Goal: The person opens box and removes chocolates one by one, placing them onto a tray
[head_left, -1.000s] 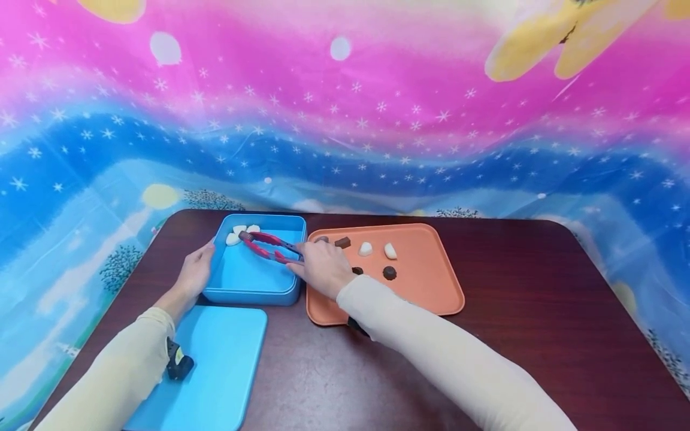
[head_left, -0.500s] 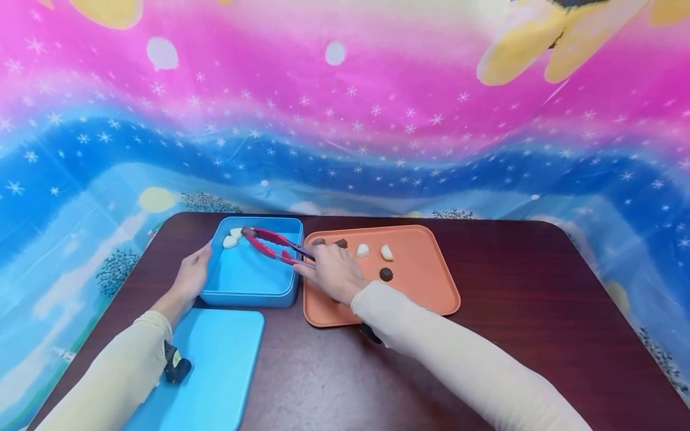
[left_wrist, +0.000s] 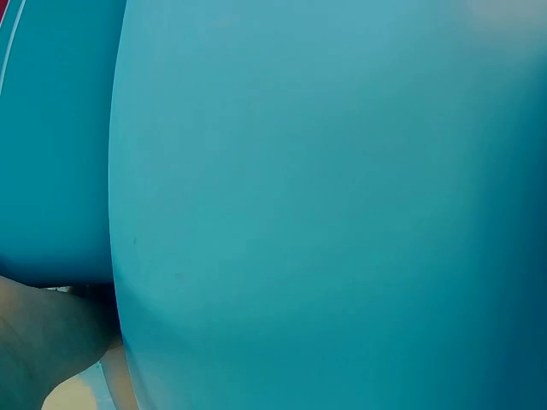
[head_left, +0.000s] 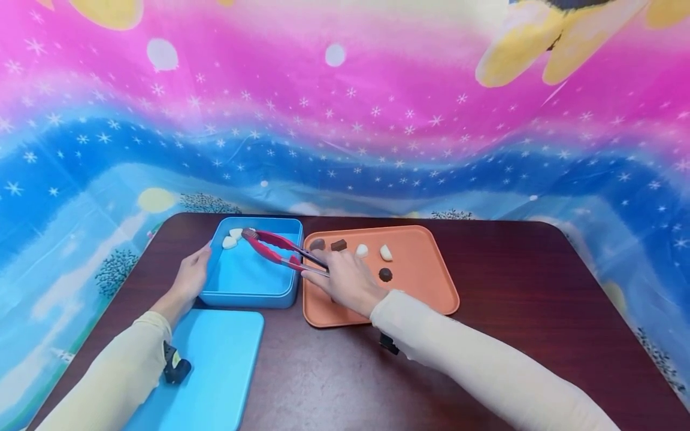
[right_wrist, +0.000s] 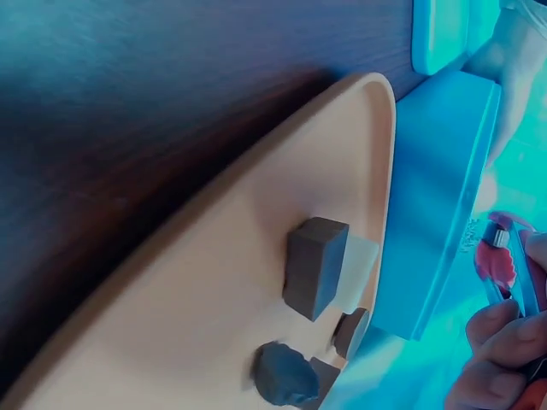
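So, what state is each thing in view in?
Box: open, with white pieces in its far left corner
Lid: off, flat on the table
Tongs: tips over the box at a brown piece; whether gripping it, can't tell
Tray: bears dark pieces and pale pieces, partly hidden
Left hand: against the box's left side
Right hand: holding the tongs

we see a dark reddish-brown, wood-grained table (head_left: 517,287) with rounded far corners, bare toward four o'clock, a pink-and-blue snowflake-printed cloth backdrop (head_left: 377,134) hanging at twelve, its large yellow printed shapes (head_left: 509,60) at two
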Motion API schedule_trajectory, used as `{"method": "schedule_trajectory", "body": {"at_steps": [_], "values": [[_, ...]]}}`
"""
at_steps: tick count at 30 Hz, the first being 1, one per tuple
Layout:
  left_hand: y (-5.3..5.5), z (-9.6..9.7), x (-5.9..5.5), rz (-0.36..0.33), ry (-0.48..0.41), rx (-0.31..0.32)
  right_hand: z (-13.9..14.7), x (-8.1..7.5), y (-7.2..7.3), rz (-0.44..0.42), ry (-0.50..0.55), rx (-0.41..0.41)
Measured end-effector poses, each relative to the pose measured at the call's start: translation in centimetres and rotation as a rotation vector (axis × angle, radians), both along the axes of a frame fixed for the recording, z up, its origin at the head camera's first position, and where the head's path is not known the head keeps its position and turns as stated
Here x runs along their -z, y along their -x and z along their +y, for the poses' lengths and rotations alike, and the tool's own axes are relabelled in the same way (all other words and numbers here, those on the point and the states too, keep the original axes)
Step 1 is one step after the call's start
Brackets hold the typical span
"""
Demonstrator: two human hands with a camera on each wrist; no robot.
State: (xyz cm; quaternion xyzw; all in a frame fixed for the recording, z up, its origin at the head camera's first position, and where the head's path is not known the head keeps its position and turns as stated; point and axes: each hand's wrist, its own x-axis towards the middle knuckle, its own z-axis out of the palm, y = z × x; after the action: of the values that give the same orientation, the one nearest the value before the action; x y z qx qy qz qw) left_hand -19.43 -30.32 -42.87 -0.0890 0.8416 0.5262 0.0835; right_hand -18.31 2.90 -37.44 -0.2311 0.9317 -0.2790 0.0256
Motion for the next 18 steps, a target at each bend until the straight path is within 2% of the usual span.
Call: {"method": "schedule_trajectory", "body": {"at_steps": [8, 18], "values": [[0.0, -0.1, 0.1, -0.009, 0.0, -0.006, 1.8, 0.2, -1.2, -0.048, 0.019, 0.026], [0.0, 0.0, -0.1, 0.015, -0.005, 0.001, 3.5, -0.2, -2.4, -0.024, 0.016, 0.057]]}}
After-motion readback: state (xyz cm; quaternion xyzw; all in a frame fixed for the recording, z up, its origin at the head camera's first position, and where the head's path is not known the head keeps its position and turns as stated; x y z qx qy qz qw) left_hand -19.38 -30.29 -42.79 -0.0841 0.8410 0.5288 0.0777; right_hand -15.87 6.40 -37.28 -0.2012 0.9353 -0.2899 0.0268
